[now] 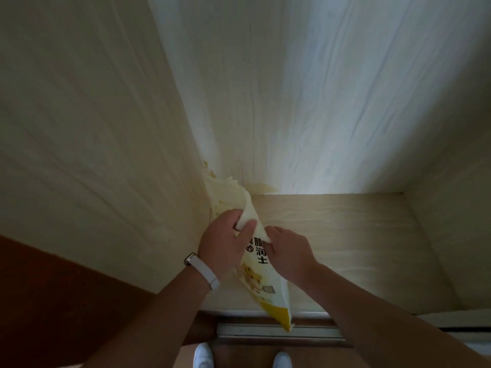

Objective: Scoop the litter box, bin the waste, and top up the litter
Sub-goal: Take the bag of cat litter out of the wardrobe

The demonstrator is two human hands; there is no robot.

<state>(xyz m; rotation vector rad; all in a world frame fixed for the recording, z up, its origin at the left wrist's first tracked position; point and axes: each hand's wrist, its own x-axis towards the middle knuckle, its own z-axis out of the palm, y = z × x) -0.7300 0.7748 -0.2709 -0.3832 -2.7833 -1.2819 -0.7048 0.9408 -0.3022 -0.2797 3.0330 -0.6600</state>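
Both forearms reach far into pale cabinet [345,235]. Left hand [223,243] pinches litter bag [261,282] near top; right hand [288,252] grips right edge. Bag leans into far-left corner. Cabinet floor right of bag bare.

The scene is dimly lit. A pale glare is thrown across the far right panel [332,102]; the corners are darkened, edges are bent by wide-angle distortion, and details are softened.
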